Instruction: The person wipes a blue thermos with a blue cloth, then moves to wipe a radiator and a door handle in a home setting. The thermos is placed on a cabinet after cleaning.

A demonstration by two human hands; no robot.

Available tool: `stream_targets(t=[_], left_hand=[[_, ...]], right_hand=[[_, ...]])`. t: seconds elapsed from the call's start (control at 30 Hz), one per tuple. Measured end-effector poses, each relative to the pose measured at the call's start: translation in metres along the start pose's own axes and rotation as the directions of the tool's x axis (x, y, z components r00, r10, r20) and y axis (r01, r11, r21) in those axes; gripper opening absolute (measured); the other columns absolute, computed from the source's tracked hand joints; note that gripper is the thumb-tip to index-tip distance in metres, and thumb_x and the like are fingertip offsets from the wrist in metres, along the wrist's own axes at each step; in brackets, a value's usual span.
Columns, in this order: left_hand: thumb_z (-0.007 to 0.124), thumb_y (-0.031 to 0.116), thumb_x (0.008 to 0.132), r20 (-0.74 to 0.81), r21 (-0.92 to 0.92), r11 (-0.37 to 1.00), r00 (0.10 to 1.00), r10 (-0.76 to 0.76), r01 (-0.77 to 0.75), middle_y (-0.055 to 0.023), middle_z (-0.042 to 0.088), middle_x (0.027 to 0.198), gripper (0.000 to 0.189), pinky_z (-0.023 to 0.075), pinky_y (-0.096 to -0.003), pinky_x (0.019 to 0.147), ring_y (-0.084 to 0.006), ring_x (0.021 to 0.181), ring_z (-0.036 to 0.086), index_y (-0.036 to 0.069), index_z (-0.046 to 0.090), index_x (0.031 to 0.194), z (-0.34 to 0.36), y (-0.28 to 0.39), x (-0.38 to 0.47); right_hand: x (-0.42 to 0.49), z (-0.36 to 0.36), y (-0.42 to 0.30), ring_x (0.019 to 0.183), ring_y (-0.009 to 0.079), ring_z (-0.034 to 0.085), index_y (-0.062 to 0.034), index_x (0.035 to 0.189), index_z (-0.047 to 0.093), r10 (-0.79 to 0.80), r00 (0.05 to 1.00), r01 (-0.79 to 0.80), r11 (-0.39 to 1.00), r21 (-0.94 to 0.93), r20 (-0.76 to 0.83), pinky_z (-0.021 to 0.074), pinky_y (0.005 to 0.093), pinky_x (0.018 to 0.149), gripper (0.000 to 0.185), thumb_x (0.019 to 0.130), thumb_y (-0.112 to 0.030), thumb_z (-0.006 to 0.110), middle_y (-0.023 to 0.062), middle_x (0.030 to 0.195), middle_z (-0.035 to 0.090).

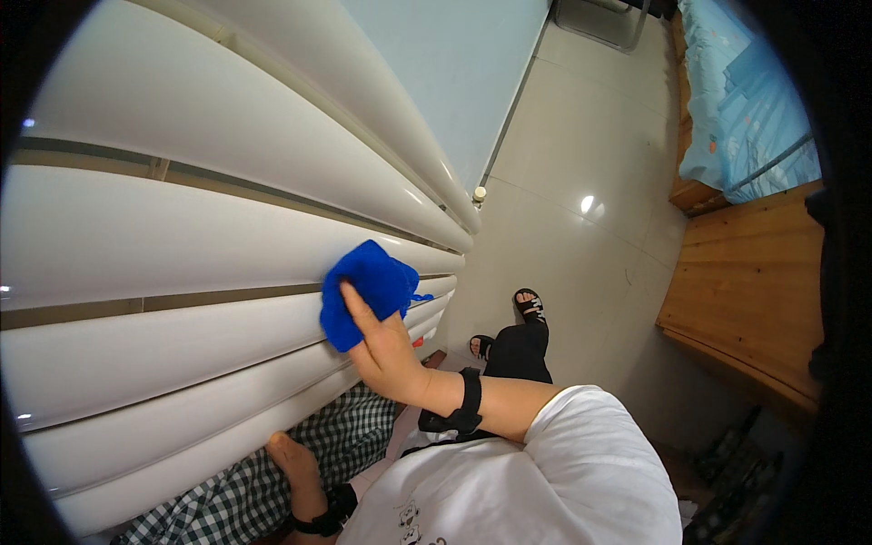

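My right hand (385, 351) presses a blue cleaning cloth (371, 279) against the front of a white radiator (170, 225) with wide glossy tubes. The index finger lies extended on the cloth, which spans the gap between two tubes. Lower in the view, my left hand (294, 458) is by the edge of the nearest tube, beside a dark-and-white checked fabric (340, 422). Its thumb side shows, while most of its fingers are hidden, so I cannot tell whether it grips anything. Black straps circle both wrists.
A cream valve or cap (479, 195) sits at the radiator's foot by the pale blue wall (456, 75). Glossy floor tiles (565, 157) run past my sandalled feet. Right are a wooden cabinet (749, 279) and a bed with blue bedding (742, 116); a metal-framed chair (599, 24) stands beyond.
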State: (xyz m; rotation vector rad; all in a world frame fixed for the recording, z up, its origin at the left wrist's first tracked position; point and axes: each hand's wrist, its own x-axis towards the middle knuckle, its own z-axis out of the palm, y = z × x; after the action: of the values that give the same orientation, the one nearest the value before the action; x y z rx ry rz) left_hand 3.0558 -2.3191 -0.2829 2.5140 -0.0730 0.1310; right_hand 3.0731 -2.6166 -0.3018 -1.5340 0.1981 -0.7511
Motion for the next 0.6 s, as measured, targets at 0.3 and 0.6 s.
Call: stream_targets(t=[0.3,0.6], left_hand=[[0.024,0.036,0.106,-0.095,0.056,0.993,0.989,0.11,-0.105,-0.0089,0.043,0.092,0.045,0.0388,-0.0338,0.08,-0.0194,0.084,0.039,-0.003,0.042,0.093,0.006,0.028,-0.005],[0.027,0.033,0.106,-0.14,-0.043,0.965,0.958,0.252,-0.26,0.0002,0.034,0.075,0.043,0.0325,-0.0301,0.061,-0.0134,0.068,0.03,0.004,0.036,0.075,0.017,0.03,0.009]], right_hand=[[-0.02,0.0,0.101,0.112,0.0557,0.041,-0.0053,0.151,0.012,0.306,0.939,-0.336,0.913,-0.231,-0.157,0.0357,0.0528,0.099,0.082,0.077,-0.002,0.048,0.0392,0.126,0.042],[-0.028,-0.006,0.182,0.103,0.0535,0.052,-0.0055,0.151,0.003,0.791,0.609,-0.784,0.589,-0.197,-0.058,0.0406,0.0523,0.096,0.079,0.086,-0.014,0.047,0.0446,0.12,0.045]])
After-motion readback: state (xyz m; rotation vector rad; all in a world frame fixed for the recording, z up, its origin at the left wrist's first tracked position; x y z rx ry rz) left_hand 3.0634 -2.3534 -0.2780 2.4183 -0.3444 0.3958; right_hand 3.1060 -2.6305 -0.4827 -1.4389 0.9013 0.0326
